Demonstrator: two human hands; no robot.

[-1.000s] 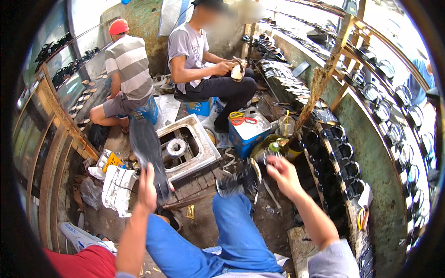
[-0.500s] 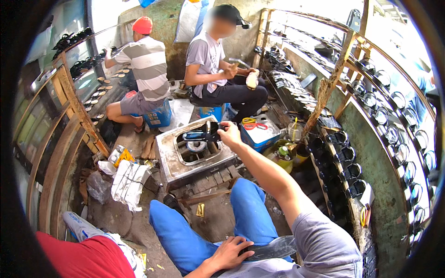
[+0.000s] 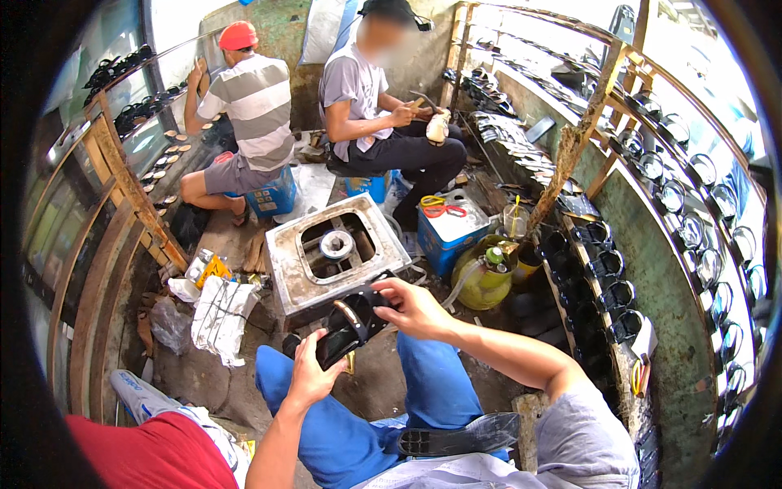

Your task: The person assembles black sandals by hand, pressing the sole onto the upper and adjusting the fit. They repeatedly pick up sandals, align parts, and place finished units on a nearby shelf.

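Above my knees I hold a black sandal (image 3: 352, 324) with a shiny metal-looking trim on its strap. My left hand (image 3: 314, 368) is closed round its near end, and my right hand (image 3: 411, 308) pinches the far end. Across my lap lies a black shoe sole (image 3: 460, 435), touched by neither hand. Just beyond the sandal stands a squat, dirty metal stove (image 3: 301, 281) with a round burner (image 3: 336, 244) in its square opening.
A green gas cylinder (image 3: 481, 275) and a blue tin (image 3: 444, 236) topped with red-handled scissors (image 3: 444, 209) stand right of the stove. Racks of sandals (image 3: 672, 196) line the right side. Two people (image 3: 358, 106) sit beyond; a red-sleeved person (image 3: 151, 448) is close at left.
My right hand has drawn the sandal from over the stove back toward me. My left hand has risen from the lap, off the sole, and taken hold of the sandal.
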